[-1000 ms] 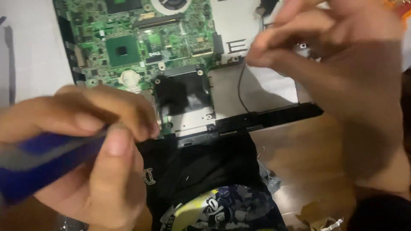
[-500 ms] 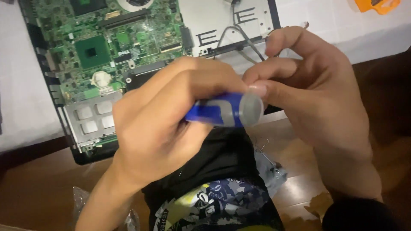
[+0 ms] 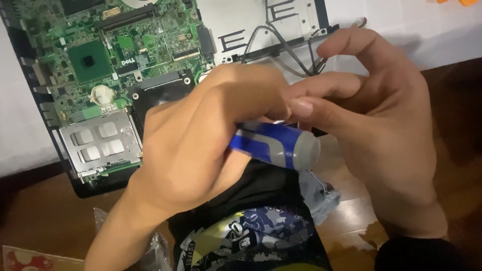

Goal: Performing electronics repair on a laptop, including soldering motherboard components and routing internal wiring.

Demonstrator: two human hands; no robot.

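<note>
the blue screwdriver handle (image 3: 273, 145) lies level over the near edge of the opened laptop's green circuit board (image 3: 125, 55), its grey cap outward; the left hand (image 3: 201, 150) is wrapped closed around it for grip, while the right hand (image 3: 371, 130) pinches near the cap, seemingly steadying it.

We see bare hands, a dark cuff (image 3: 422, 253) at our right wrist, and a black printed shirt (image 3: 251, 231).

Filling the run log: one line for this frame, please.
left hand: grips blue screwdriver | right hand: fingers on its shaft end | below: open laptop, green board exposed
</note>
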